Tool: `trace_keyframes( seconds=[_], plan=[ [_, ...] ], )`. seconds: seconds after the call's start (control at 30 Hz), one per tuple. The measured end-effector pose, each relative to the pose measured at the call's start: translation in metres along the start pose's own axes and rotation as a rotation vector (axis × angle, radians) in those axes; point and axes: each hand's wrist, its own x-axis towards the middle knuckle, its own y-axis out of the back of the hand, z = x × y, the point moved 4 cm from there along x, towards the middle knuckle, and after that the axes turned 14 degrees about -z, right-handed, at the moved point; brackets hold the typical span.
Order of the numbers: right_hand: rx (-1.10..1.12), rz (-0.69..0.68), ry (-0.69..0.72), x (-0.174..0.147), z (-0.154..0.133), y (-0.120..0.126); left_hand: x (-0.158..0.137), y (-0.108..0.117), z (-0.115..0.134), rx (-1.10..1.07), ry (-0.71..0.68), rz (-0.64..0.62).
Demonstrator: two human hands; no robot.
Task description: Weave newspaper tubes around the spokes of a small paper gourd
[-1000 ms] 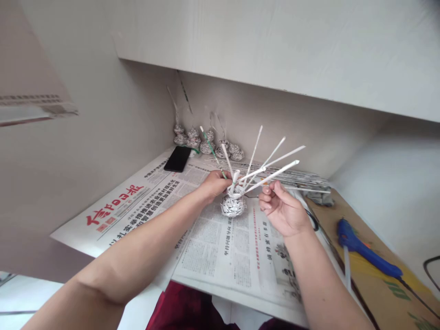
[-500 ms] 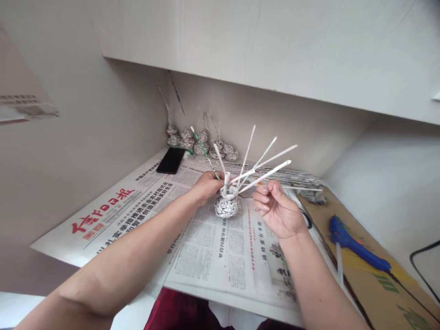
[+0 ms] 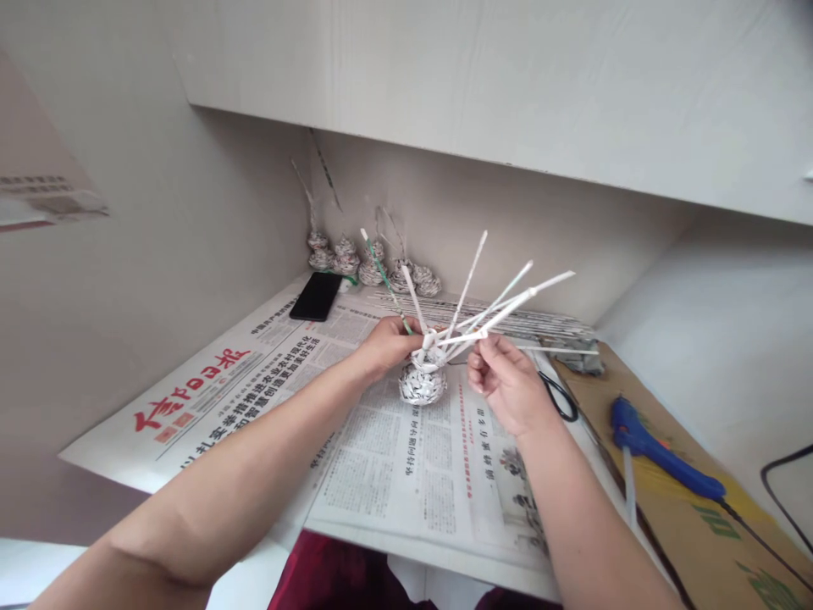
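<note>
the forearms (image 3: 254,445) are bare, the clothing (image 3: 340,574) dark red.

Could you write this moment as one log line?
Left hand: holds woven paper piece near its top | Right hand: pinches white paper stick | Right: blue glue gun | Back: black phone

Left hand (image 3: 392,343) on woven paper pot (image 3: 423,385), right hand (image 3: 506,375) on white tube (image 3: 462,339)
</note>
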Motion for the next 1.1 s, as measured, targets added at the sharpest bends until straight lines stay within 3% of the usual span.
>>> trace_keyframes(
  seconds=[0.1,0.23,0.53,0.6,0.7,0.8,0.93,1.1],
  plan=[
    [-0.178,0.033,-0.007,0.002,0.007,-0.001,-0.003,-0.006,0.001,0.022,-0.046,-0.062],
    [-0.229,0.017,-0.012,0.003,0.01,-0.005,-0.003,-0.009,-0.001,0.048,-0.051,-0.075],
    [-0.432,0.177,-0.019,0.007,0.023,0.008,-0.004,-0.015,-0.005,0.118,-0.051,-0.099],
    [-0.396,0.131,0.005,0.005,0.017,0.005,-0.004,-0.014,-0.005,0.101,-0.049,-0.083],
    [-0.31,-0.068,-0.003,0.002,0.006,0.0,-0.003,-0.009,-0.003,0.07,-0.034,-0.053],
    [-0.374,-0.183,-0.05,0.001,0.003,0.003,-0.001,-0.005,-0.002,0.041,-0.012,-0.035],
    [-0.506,-0.007,-0.004,0.005,0.006,0.014,-0.002,-0.009,-0.003,-0.003,0.005,-0.061],
    [-0.482,0.087,-0.024,0.007,0.013,0.007,-0.006,-0.018,-0.007,-0.001,0.029,-0.117]
  ],
)
